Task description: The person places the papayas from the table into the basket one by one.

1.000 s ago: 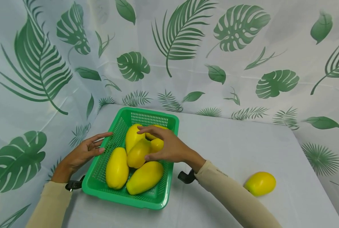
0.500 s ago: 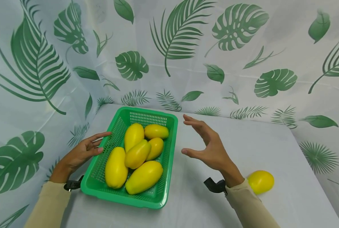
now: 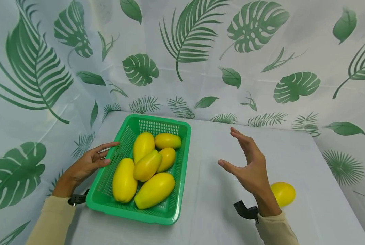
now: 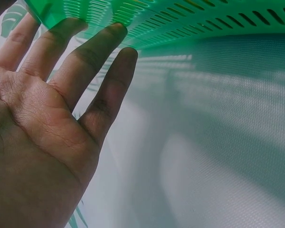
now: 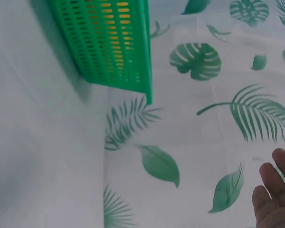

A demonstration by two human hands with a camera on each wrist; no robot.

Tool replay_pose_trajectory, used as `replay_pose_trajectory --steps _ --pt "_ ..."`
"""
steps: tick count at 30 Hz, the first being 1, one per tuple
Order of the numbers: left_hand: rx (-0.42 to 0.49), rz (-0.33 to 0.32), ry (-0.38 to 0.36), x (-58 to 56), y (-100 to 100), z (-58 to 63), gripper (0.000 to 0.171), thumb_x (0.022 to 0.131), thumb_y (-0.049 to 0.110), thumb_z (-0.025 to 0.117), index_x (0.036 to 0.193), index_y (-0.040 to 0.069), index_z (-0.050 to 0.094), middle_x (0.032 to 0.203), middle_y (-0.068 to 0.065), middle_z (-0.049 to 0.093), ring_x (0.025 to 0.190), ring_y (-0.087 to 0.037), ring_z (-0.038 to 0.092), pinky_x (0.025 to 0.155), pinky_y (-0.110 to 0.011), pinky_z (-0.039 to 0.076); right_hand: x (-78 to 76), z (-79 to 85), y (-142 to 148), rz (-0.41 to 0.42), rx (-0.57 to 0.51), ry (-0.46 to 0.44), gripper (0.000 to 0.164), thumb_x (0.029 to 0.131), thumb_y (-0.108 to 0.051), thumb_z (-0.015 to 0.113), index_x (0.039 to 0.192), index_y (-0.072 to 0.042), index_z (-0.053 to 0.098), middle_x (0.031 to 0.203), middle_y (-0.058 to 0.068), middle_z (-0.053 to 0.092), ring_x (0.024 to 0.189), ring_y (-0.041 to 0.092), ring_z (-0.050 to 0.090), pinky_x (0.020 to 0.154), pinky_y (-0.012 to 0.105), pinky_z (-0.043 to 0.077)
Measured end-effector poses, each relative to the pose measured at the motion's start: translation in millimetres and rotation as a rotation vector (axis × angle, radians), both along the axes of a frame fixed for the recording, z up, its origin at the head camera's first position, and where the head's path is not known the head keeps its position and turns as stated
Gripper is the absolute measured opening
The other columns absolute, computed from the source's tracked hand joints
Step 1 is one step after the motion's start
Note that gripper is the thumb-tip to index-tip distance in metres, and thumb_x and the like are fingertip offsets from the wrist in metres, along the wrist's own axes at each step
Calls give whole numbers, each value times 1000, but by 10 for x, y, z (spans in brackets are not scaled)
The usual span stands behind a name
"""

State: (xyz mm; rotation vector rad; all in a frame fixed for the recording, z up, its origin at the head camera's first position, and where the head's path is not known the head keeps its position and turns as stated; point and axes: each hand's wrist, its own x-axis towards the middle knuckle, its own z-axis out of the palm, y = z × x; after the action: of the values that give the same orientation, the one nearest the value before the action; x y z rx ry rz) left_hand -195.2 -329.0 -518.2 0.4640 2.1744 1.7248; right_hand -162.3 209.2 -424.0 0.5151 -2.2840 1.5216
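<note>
In the head view, a green plastic basket (image 3: 182,190) with slotted walls holds several smooth yellow fruits (image 3: 155,190), shaped like mangoes. One lies across the others near the middle. My left hand (image 3: 87,167) is at the basket's left side with fingers extended. The left wrist view shows its fingertips (image 4: 118,29) right at the slotted wall. To the right of the basket, my right hand (image 3: 252,170) hovers over the table, thumb and fingers spread apart, holding nothing. Another yellow fruit (image 3: 283,194) lies on the table behind my right wrist, partly hidden by it.
A white cloth covers the table (image 3: 207,204). Behind and to the left hang white sheets printed with green leaves (image 3: 201,41). Dark camera mounts (image 3: 247,211) are strapped to both wrists. In the right wrist view, the basket's slotted wall (image 5: 104,47) stands at the top.
My right hand has come out of the basket, fingers spread, and moved right across the table toward the lone fruit. The left hand has stayed at the basket's side.
</note>
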Motion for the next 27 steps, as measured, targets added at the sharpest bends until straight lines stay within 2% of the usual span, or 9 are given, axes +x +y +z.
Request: replay_pose_trajectory --steps 8,15,18,22,24,27 --pt "2 1 4 12 13 30 60 110 8 53 167 17 36 173 0 33 148 -4 38 103 -25 50 133 -126 212 -159 -34 -4 89 71 17 89 151 -6 56 161 8 54 153 16 46 127 22 31" --pt "-18 14 -9 24 15 44 60 111 10 53 167 19 36 175 -13 27 149 -4 35 104 -22 48 261 -226 348 -316 -59 -42 91 71 15 91 152 -9 55 161 4 53 153 15 45 126 19 31" --pt "-22 15 -13 27 19 47 60 111 10 53 167 20 36 175 -17 25 155 -18 31 105 -21 48 311 -271 406 -367 -64 -55 93 70 15 91 152 -11 56 161 6 53 153 15 45 125 19 31" --pt "-20 17 -19 29 25 52 60 111 10 54 167 19 36 175 -17 24 160 -42 19 104 -19 47 367 -329 487 -427 -62 -54 95 68 16 92 152 -12 56 160 8 54 153 15 46 125 19 32" --pt "-20 18 -23 29 28 52 60 110 10 54 167 19 36 176 -17 23 161 -47 14 104 -18 46 398 -360 528 -459 -59 -52 96 67 16 93 151 -12 57 159 7 55 152 14 48 124 18 32" --pt "-19 20 -24 24 29 50 60 110 10 54 167 19 37 176 -19 23 160 -50 13 104 -18 47 452 -409 586 -498 -61 -59 96 68 15 93 152 -12 56 159 5 55 151 14 48 124 17 32"
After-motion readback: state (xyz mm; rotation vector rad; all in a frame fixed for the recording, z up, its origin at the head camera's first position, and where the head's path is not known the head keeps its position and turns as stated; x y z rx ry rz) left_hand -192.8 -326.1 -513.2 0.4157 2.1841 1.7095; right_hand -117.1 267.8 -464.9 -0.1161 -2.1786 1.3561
